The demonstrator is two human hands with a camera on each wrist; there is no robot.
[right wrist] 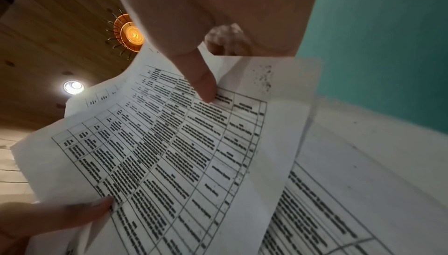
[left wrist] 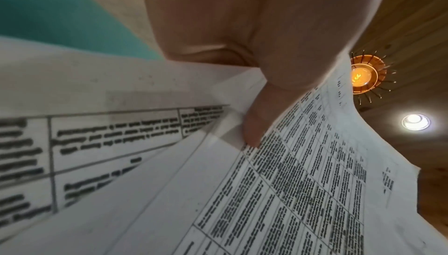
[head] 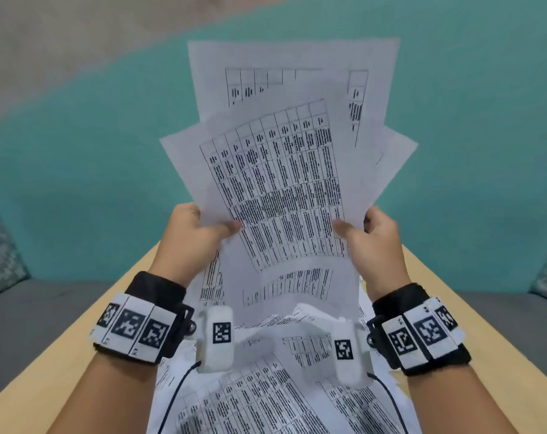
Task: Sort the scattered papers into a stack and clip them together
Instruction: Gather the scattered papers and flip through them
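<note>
Both grips pinch fanned papers (head: 275,189): left hand (head: 194,233) at 9 o'clock, right hand (head: 372,236) at 3. Skewed sheets risk slipping onto the worktop (head: 125,296).

Light wooden tabletop (head: 78,349) — running from 6 o'clock toward the centre. Printed sheets (head: 266,399) lie directly on it, overlapping and askew — spread across the middle, bare wood at 4 and 8 o'clock.

Both hands (head: 284,233) pinch fanned papers (head: 281,170) upright.
</note>
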